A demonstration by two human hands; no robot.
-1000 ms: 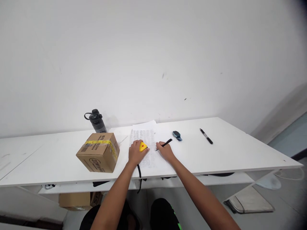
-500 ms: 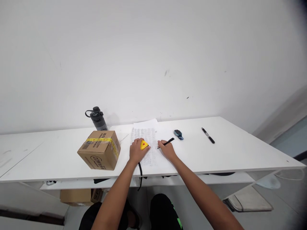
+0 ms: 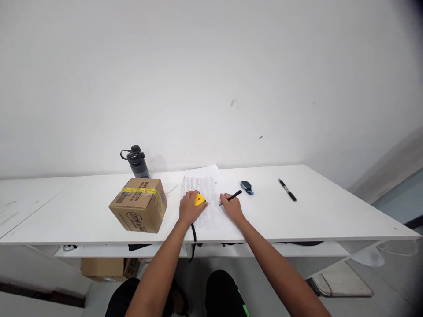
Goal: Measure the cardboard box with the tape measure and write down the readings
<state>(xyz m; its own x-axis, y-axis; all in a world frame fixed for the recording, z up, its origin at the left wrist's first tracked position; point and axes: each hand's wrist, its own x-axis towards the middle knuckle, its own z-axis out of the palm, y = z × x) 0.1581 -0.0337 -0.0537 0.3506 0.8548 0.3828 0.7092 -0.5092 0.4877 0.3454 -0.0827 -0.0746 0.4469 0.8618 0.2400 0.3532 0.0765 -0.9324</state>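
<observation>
My left hand (image 3: pixel 191 208) is closed around a yellow tape measure (image 3: pixel 199 200), resting on sheets of paper (image 3: pixel 209 215) covered with dense writing. A black strap (image 3: pixel 193 233) trails from under that hand over the table's front edge. In my right hand (image 3: pixel 232 208) a black pen (image 3: pixel 235 195) is pinched, its tip at the right part of the paper. Left of my left hand stands a closed cardboard box (image 3: pixel 139 206) with yellow tape across its top. A small watch-like object with a blue strap (image 3: pixel 246 187) lies beyond my right hand.
Behind the box a dark water bottle (image 3: pixel 137 162) stands near the wall. Farther right on the white table (image 3: pixel 317 215) lies a black marker (image 3: pixel 287 189). Below, a shelf (image 3: pixel 224 250) holds dark items, and another cardboard box (image 3: pixel 105 268) sits under the table.
The whole view has shifted slightly. My right hand and the pen have moved a little to the right on the paper; the left hand still holds the tape measure.
</observation>
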